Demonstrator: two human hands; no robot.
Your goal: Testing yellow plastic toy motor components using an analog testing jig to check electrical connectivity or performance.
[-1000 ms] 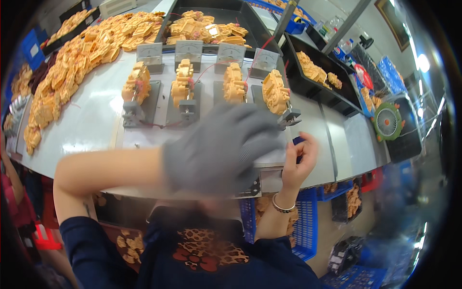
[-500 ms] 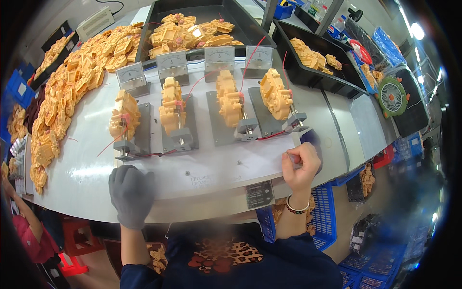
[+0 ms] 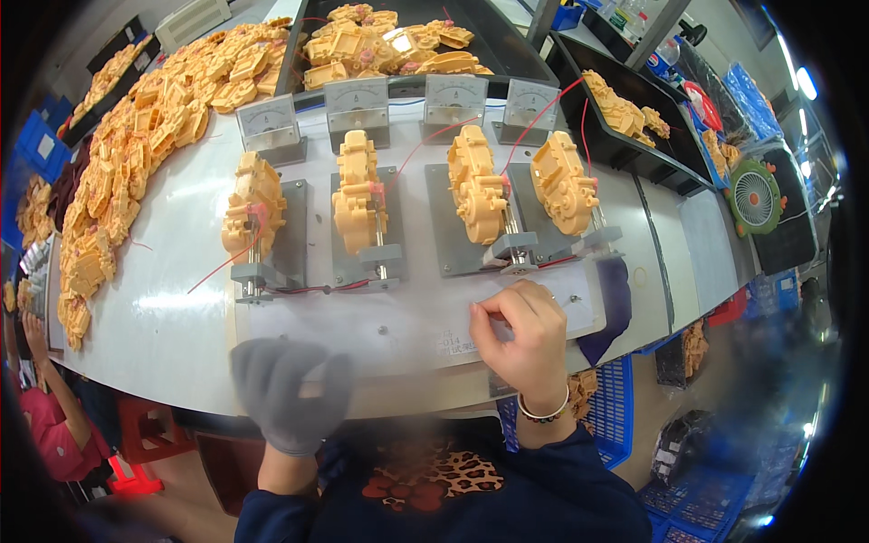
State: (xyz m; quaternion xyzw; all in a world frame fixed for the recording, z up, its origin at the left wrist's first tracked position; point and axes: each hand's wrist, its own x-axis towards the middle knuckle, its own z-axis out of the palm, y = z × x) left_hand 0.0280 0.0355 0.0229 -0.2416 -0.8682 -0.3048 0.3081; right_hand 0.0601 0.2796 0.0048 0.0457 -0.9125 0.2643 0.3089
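Note:
A row of several cream-yellow plastic gear housings stands in grey metal fixtures, including a leftmost housing (image 3: 253,204), one beside it (image 3: 356,195), a third (image 3: 475,185) and a rightmost one (image 3: 565,184). Pink and red wires hang from them. My right hand (image 3: 525,339), bare with a beaded bracelet, is just in front of the third fixture's metal clamp (image 3: 514,244). Its thumb and index finger press together; whatever is between them is hidden. My left hand (image 3: 291,396), in a grey glove, hovers by the table's front edge. Motion blur smears its fingers, and nothing shows in it.
Behind the fixtures stand several analog meters (image 3: 357,104). A large heap of yellow housings (image 3: 136,145) covers the left side. Black trays (image 3: 507,54) with more housings lie at the back. A green fan (image 3: 756,195) stands right; blue crates (image 3: 615,407) sit below. Another person's arm (image 3: 56,385) is far left.
My right hand has moved left, from before the rightmost fixture to before the third. My gloved left hand has shifted right and toward me. The whole view has shifted a little.

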